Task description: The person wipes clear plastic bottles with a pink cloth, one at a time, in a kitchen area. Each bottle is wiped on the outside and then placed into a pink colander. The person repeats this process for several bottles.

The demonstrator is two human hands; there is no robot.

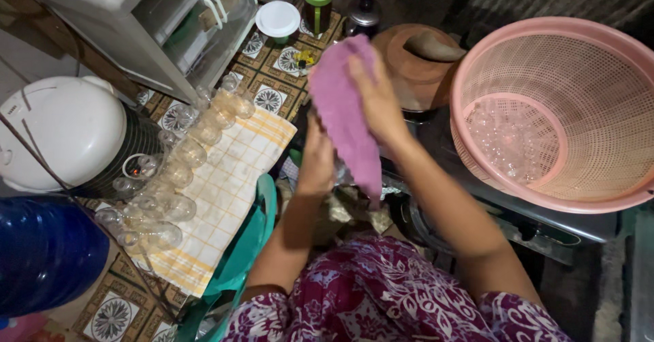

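A purple cloth (344,110) hangs in the middle of the view, in front of my lap. My right hand (377,97) is closed over its upper part. My left hand (317,154) grips something clear underneath the cloth, probably a glass, though the cloth hides most of it. To the left, several clear glasses (178,161) lie in a row along the edge of a yellow checked towel (228,185). On the right a pink plastic basket (613,63) holds more clear glasses (507,141).
A white rice cooker (65,131) and a blue water jug (41,253) stand at the left. A white plastic drawer unit (157,15) is at the back left. A brown clay lid (409,63), a green-lidded mug (318,1) and a dark kettle (364,15) sit behind.
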